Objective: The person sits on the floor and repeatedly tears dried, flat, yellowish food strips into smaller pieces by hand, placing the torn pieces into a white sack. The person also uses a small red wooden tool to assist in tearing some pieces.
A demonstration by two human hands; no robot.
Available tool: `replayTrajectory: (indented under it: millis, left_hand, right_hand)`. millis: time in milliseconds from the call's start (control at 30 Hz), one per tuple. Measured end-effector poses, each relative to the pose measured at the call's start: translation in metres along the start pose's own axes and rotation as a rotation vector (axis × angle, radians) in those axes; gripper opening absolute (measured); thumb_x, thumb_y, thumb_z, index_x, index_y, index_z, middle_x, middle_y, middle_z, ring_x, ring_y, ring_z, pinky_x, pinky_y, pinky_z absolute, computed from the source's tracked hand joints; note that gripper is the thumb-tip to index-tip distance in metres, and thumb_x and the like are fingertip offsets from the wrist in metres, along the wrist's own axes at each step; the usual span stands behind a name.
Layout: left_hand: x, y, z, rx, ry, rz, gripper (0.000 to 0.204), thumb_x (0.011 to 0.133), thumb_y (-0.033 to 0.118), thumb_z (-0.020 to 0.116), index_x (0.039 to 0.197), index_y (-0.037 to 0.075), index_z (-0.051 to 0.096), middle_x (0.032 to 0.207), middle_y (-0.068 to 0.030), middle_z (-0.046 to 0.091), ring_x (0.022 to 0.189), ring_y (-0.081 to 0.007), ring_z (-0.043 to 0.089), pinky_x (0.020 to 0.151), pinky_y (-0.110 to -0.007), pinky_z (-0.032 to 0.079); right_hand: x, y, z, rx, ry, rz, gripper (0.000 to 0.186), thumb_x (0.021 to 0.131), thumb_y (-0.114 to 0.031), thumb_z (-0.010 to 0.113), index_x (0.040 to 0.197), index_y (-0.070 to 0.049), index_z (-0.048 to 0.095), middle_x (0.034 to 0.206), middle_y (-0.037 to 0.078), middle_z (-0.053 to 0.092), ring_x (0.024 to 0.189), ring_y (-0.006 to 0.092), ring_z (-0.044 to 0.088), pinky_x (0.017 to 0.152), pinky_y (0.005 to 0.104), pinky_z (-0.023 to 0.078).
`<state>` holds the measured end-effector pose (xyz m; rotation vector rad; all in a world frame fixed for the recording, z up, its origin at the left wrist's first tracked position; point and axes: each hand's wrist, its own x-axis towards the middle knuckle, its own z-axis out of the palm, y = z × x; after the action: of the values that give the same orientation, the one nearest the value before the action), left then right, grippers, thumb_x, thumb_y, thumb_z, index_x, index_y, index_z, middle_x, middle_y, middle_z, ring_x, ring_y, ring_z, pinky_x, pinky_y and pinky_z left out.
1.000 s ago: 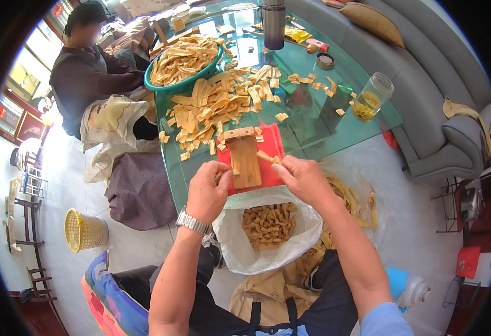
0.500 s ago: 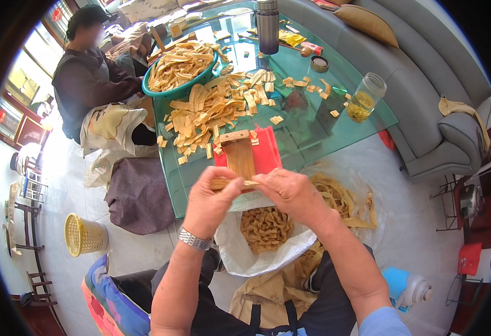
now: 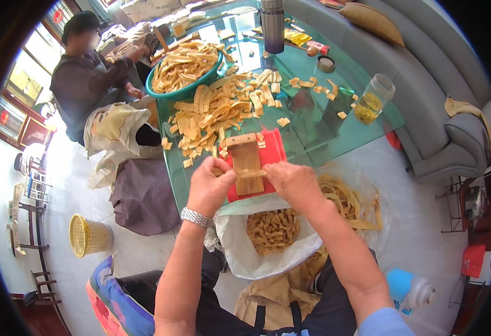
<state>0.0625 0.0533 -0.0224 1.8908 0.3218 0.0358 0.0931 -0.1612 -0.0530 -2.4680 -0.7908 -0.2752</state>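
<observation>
A thin pale yellowish strip [image 3: 249,173] is stretched low across a wooden board [image 3: 245,150] with a raised bar at its far end. My left hand [image 3: 208,183] is closed at the strip's left end, fingers curled. The strip's right end is pinched by my right hand [image 3: 293,182]. Under the board lies a red sheet [image 3: 274,148] on the glass table's near edge. Just below my hands, a white sack [image 3: 237,246] stands with its mouth spread, holding many small, tan cut pieces [image 3: 272,231].
Tan flat strips [image 3: 212,112] and small chips lie heaped on the glass table [image 3: 323,131]. A green basin [image 3: 154,88] holds more. Around it are a glass jar [image 3: 370,104], a steel flask [image 3: 272,31] and a seated person [image 3: 88,78]. Long peelings [image 3: 343,199] lie right of the sack.
My hands have moved apart, drawing the strip across the board and uncovering its near end. The seated person's arm has lifted beside the basin. The view has shifted slightly.
</observation>
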Motion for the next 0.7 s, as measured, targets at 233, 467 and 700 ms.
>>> replayTrajectory:
  millis: [233, 467, 700]
  left_hand:
    - [-0.029, 0.016, -0.007, 0.102, -0.191, 0.024, 0.032, 0.086, 0.008, 0.071, 0.115, 0.001, 0.060, 0.089, -0.0042, 0.068, 0.082, -0.0096, 0.064, 0.076, -0.025, 0.053]
    - [-0.053, 0.002, -0.001, 0.180, -0.225, 0.349, 0.049, 0.094, 0.028, 0.074, 0.129, 0.001, 0.053, 0.098, -0.0039, 0.066, 0.090, -0.0115, 0.065, 0.082, -0.027, 0.053]
    - [-0.048, 0.013, 0.008, -0.320, -0.226, 0.126, 0.015, 0.101, 0.013, 0.063, 0.111, 0.002, 0.059, 0.089, -0.0012, 0.065, 0.072, -0.0067, 0.059, 0.066, -0.022, 0.049]
  right_hand:
    - [-0.021, 0.015, -0.010, 0.145, -0.016, 0.024, 0.010, 0.094, -0.018, 0.062, 0.096, -0.009, 0.068, 0.083, 0.013, 0.066, 0.079, 0.0333, 0.068, 0.069, 0.0435, 0.056]
    - [-0.015, -0.007, -0.029, 0.413, 0.067, -0.044, 0.016, 0.091, -0.014, 0.068, 0.104, -0.005, 0.069, 0.090, 0.014, 0.068, 0.085, 0.0337, 0.067, 0.074, 0.0422, 0.055]
    - [-0.015, -0.025, -0.032, 0.558, 0.034, -0.102, 0.020, 0.092, -0.013, 0.069, 0.109, -0.003, 0.067, 0.096, 0.014, 0.069, 0.089, 0.0327, 0.067, 0.077, 0.0402, 0.054]
